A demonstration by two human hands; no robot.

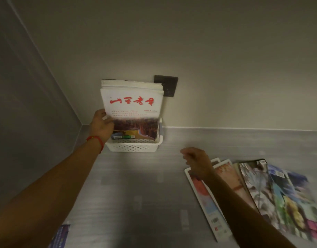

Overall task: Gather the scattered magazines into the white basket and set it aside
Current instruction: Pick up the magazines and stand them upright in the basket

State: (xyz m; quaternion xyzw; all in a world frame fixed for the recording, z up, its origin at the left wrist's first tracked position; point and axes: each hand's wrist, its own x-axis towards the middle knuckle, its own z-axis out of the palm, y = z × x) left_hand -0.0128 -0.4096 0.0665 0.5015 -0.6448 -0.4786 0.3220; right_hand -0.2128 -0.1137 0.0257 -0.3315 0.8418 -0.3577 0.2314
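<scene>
A white perforated basket [132, 146] stands on the grey table against the back wall. Several magazines stand upright in it; the front one [134, 104] is white with red characters. My left hand [101, 125] grips the left edge of that upright stack, thumb on the front cover. My right hand [196, 161] hovers blurred over the table to the right, fingers loosely curled with nothing in them, above the top edge of a fan of magazines [261, 194] lying flat. Another magazine corner [60, 236] shows at the lower left.
A dark wall socket plate [169, 85] sits behind the basket. Walls close the table at the back and on the left, meeting in a corner left of the basket. The grey tabletop [136, 194] stretches between basket and fanned magazines.
</scene>
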